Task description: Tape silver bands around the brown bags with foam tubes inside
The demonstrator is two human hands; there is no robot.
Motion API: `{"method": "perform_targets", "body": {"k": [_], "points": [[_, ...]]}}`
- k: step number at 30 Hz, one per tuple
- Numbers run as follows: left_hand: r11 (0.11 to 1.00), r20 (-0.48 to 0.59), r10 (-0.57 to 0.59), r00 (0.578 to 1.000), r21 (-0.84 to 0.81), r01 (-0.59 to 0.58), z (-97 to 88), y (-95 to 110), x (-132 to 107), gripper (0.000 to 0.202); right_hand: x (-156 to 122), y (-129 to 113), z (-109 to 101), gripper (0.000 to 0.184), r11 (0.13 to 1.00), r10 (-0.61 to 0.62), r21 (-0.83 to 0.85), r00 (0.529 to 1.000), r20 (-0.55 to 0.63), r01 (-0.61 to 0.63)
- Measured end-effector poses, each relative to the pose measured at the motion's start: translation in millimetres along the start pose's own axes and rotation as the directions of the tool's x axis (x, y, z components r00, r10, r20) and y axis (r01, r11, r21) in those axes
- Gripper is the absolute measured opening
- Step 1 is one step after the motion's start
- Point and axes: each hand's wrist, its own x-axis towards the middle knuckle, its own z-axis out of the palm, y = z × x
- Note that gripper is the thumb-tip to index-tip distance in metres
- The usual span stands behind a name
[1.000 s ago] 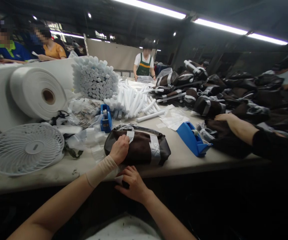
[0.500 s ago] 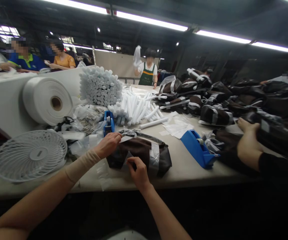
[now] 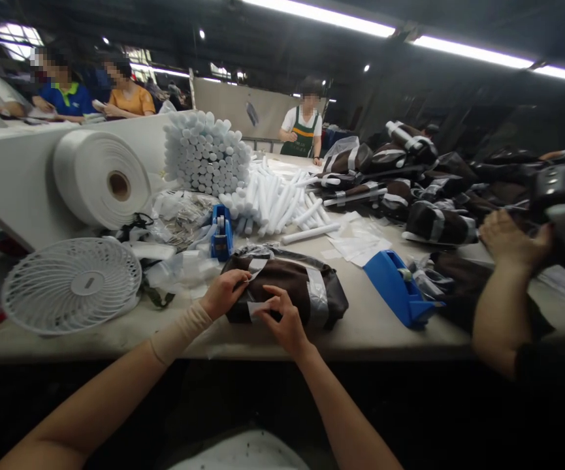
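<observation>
A dark brown bag (image 3: 287, 282) lies on its side at the table's front edge, a band of shiny whitish film (image 3: 317, 294) wrapped around its right part. At its left part, my left hand (image 3: 226, 292) pinches the end of a whitish strip (image 3: 257, 266) that runs over the top. My right hand (image 3: 286, 320) is in front of the bag, thumb and fingers closed around a short translucent end of film (image 3: 255, 309) low on the bag's front. The bag's underside is hidden.
Blue tape dispensers (image 3: 402, 290) (image 3: 221, 234) flank the bag. A white fan (image 3: 74, 285), a film roll (image 3: 98, 179) and stacked white tubes (image 3: 208, 153) stand left and behind. Wrapped bags (image 3: 439, 222) pile up on the right, where a co-worker's hand (image 3: 512, 241) works.
My left hand has come down from the bag's top edge toward its front, bringing the strip's end with it. My right hand stays at the lower film end. The co-worker's hand has shifted.
</observation>
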Motion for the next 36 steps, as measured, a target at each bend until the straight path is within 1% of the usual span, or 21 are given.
{"method": "perform_targets", "body": {"k": [1, 2, 3, 5, 6, 9, 11, 13, 15, 17, 19, 21, 23, 25, 27, 29, 31, 34, 36], "points": [[1.0, 0.015, 0.015, 1.0, 0.013, -0.015, 0.8, 1.6, -0.7, 0.012, -1.7, 1.0, 0.2, 0.047, 0.999, 0.028, 0.022, 1.0, 0.004, -0.028], [0.999, 0.033, 0.033, 0.999, 0.029, -0.034, 2.0, 3.8, -2.0, 0.013, -3.6, 1.0, 0.6, 0.042, 0.999, 0.038, 0.021, 0.999, 0.01, -0.038], [0.997, 0.053, 0.053, 0.997, 0.046, -0.055, 3.6, 6.7, -3.8, 0.014, -5.3, 0.3, 1.0, 0.033, 1.0, 0.028, 0.002, 0.999, 0.02, -0.028], [0.993, 0.091, 0.085, 0.992, 0.078, -0.093, 7.7, 13.3, -8.4, 0.016, -6.8, -3.3, 1.7, 0.015, 0.997, -0.044, -0.058, 0.998, 0.052, 0.047], [0.99, 0.105, 0.094, 0.99, 0.093, -0.104, 10.2, 16.5, -10.9, 0.015, -6.1, -5.6, 1.7, 0.011, 0.991, -0.097, -0.091, 0.993, 0.07, 0.103], [0.986, 0.12, 0.084, 0.989, 0.133, -0.1, 18.1, 22.9, -17.0, 0.013, 1.5, -11.5, 1.4, 0.009, 0.955, -0.238, -0.161, 0.968, 0.082, 0.249], [0.985, 0.113, 0.064, 0.992, 0.15, -0.08, 22.4, 24.2, -19.7, 0.013, 9.5, -12.5, 1.7, 0.009, 0.94, -0.278, -0.186, 0.958, 0.069, 0.286], [0.987, 0.1, 0.042, 0.994, 0.153, -0.057, 24.3, 23.8, -21.6, 0.015, 17.8, -10.4, 3.1, 0.011, 0.956, -0.239, -0.172, 0.971, 0.019, 0.238], [0.989, 0.078, 0.016, 0.997, 0.145, -0.028, 23.2, 22.3, -22.4, 0.016, 25.8, -5.3, 4.8, 0.013, 0.985, -0.134, -0.116, 0.988, -0.07, 0.126], [0.991, 0.044, -0.028, 0.999, 0.133, 0.022, 18.7, 19.5, -20.5, 0.016, 33.1, 1.6, 5.7, 0.015, 0.999, -0.002, -0.039, 0.99, -0.144, -0.004], [0.99, -0.001, -0.085, 0.996, 0.11, 0.085, 10.8, 15.6, -13.9, 0.016, 39.7, 8.8, 5.1, 0.017, 0.992, 0.125, 0.02, 0.982, -0.142, -0.124], [0.987, -0.05, -0.135, 0.99, 0.078, 0.139, 0.8, 11.9, -2.7, 0.016, 45.0, 14.7, 3.3, 0.017, 0.969, 0.245, 0.049, 0.965, -0.095, -0.242], [0.985, -0.098, -0.16, 0.982, 0.05, 0.166, -8.7, 10.8, 10.4, 0.016, 49.1, 18.6, 1.4, 0.018, 0.947, 0.321, 0.052, 0.946, -0.047, -0.318], [0.992, -0.121, -0.114, 0.986, 0.046, 0.121, -15.4, 13.9, 21.4, 0.016, 52.4, 20.9, 0.1, 0.018, 0.935, 0.353, 0.047, 0.936, -0.018, -0.352], [0.998, -0.103, -0.007, 0.995, 0.059, 0.013, -17.8, 20.3, 27.0, 0.013, 55.5, 22.6, -1.0, 0.019, 0.93, 0.367, 0.035, 0.93, -0.005, -0.366], [0.993, -0.066, 0.092, 0.994, 0.075, -0.087, -15.8, 27.9, 26.4, 0.012, 59.0, 24.8, -2.4, 0.018, 0.923, 0.385, 0.012, 0.923, 0.005, -0.385], [0.988, -0.048, 0.13, 0.99, 0.092, -0.125, -10.1, 34.5, 20.5, 0.011, 63.3, 28.2, -4.5, 0.014, 0.914, 0.405, -0.019, 0.914, 0.015, -0.404], [0.978, -0.044, 0.164, 0.986, 0.14, -0.156, 2.6, 41.3, 7.2, 0.015, 71.3, 35.6, -8.7, 0.003, 0.898, 0.436, -0.068, 0.9, 0.02, -0.434], [0.965, -0.05, 0.193, 0.98, 0.19, -0.18, 12.0, 44.6, -0.8, 0.018, 77.0, 40.7, -11.9, 0.005, 0.883, 0.463, -0.096, 0.886, 0.023, -0.459]]}}
